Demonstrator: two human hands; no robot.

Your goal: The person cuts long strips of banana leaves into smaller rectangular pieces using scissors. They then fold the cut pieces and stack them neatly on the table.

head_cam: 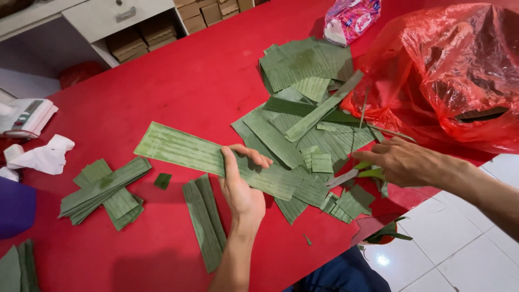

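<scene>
While the left hand (pixel 242 186) grips a long strip of banana leaf (pixel 213 160) — thumb laid across the top of it, fingers curled under its far edge — the strip stretches out flat over the red table (pixel 178 81), its left end free and its right end running into the loose heap of cut leaf pieces (pixel 303 130) near the table's middle. The right hand (pixel 397 161) is over the table's right edge, closed around what looks like a pair of scissors (pixel 346 177) with a pale blade pointing left and a green handle (most of the handle is hidden inside the fist). The blade tip lies just beside the small square offcuts at the near side of the heap.

Two narrow leaf strips (pixel 205 221) lie side by side just left of the left wrist, running toward the near edge. Farther left sits a crossed stack of cut strips (pixel 105 192), with one small green scrap (pixel 162 180) between it and the held strip. A red plastic bag (pixel 454 75), crumpled and bulging, fills the far right corner, touching the heap's edge. Behind the heap stands a pink-and-white soft packet (pixel 351 19). At the table's left edge are a crumpled white paper (pixel 43 154) and a small white device (pixel 27 116) — what kind, I cannot tell.
</scene>
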